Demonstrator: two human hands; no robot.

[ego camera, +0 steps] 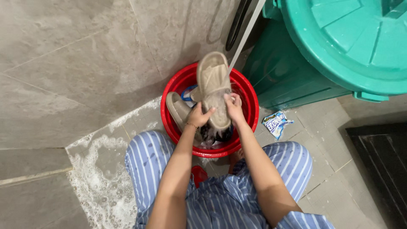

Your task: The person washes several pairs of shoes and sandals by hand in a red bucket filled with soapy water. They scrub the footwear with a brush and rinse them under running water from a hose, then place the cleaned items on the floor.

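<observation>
Both hands grip a beige slipper (214, 87) over the red basin (250, 95): left hand (198, 116) fingers curled around its edge, right hand (232, 108) fingers pressed closed on its sole (water streaming down). A blue-and-white sachet (276, 123) lies on the floor at 3 o'clock of the basin.

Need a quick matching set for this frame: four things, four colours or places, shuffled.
1. basin
2. lidded bin
3. sachet
4. shoe held by left hand and right hand

a. teal
b. on the floor, right of the basin
c. red
d. under the water stream

Pairs: 1-c, 2-a, 3-b, 4-d
</observation>
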